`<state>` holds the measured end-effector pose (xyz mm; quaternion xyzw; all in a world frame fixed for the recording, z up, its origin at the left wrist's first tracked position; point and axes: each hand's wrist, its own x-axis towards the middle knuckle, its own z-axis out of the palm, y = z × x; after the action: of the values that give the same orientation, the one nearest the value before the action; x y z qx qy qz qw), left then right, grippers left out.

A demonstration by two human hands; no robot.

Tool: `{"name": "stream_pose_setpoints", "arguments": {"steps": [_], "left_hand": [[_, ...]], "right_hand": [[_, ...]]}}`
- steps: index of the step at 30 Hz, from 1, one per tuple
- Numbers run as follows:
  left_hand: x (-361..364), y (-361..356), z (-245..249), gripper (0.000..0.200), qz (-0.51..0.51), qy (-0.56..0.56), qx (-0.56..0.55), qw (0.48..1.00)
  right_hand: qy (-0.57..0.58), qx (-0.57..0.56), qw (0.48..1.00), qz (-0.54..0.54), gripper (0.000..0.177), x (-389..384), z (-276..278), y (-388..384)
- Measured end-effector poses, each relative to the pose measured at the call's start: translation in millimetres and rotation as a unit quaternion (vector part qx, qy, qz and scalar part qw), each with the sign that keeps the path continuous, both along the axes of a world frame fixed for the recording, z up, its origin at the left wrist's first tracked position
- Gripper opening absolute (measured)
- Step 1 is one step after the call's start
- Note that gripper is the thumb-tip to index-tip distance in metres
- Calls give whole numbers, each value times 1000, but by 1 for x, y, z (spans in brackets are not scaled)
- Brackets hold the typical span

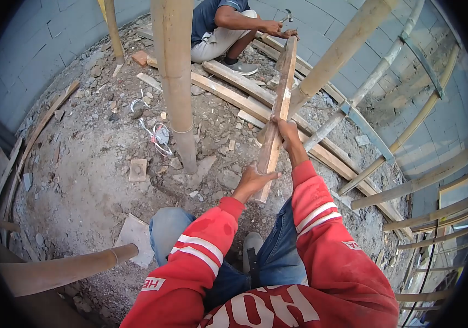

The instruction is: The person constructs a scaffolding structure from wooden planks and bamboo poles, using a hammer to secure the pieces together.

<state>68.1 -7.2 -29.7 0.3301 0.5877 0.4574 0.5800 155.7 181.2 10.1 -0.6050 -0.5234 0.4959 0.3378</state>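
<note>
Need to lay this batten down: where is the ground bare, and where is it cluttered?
Barest ground lies left of the upright bamboo pole, between the square wood offcut and the block wall; only small rubble there. Crowded: planks beyond the wooden batten near the crouching person, and leaning bamboo poles on the right.

Batten [279, 93] slants right of the upright bamboo pole [176, 82], over planks [228, 94] lying on the ground [81, 164], a co-worker [217, 27] behind it.

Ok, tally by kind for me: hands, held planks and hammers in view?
Own hands: 2, left hand and right hand, both on the plank
Co-worker's hands: 2
Plank: 1
Hammer: 1
Total: 6
</note>
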Motion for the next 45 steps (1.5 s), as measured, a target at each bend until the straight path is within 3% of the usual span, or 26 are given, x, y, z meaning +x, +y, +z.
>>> {"name": "stream_pose_setpoints", "arguments": {"steps": [4, 8, 10, 16, 23, 25, 28, 31, 37, 40, 45], "left_hand": [[2, -4, -12, 106, 10, 124, 56, 991], [-1, 0, -21, 107, 6, 131, 32, 991], [-3, -5, -14, 91, 28, 91, 49, 994], [0, -6, 1, 86, 28, 117, 47, 992], [4, -1, -15, 87, 30, 102, 47, 993], [2, -3, -10, 88, 31, 116, 39, 992], [-1, -5, -2, 85, 26, 112, 28, 993], [-5, -11, 17, 90, 23, 137, 20, 990], [-4, -6, 0, 79, 19, 108, 29, 994], [-6, -4, -7, 79, 9, 60, 11, 998], [-9, -4, -4, 83, 3, 82, 1, 997]], "right_hand": [[-16, 17, 999, -25, 44, -4, -14, 4], [-26, 39, 999, -20, 46, -13, -27, 16], [-108, 57, 992, -30, 48, -14, -28, 15], [-112, 61, 992, -23, 63, -8, -32, 19], [-112, 72, 991, -31, 61, -8, -40, 25], [-106, 94, 989, -35, 47, -10, -40, 23], [-110, 70, 991, -29, 62, -10, -39, 24], [-99, 66, 992, -27, 63, -12, -32, 17], [-107, 65, 992, -29, 59, -16, -26, 13], [-108, 82, 990, -44, 51, -19, -25, 9], [-84, 97, 991, -47, 50, -18, -39, 17]]}}
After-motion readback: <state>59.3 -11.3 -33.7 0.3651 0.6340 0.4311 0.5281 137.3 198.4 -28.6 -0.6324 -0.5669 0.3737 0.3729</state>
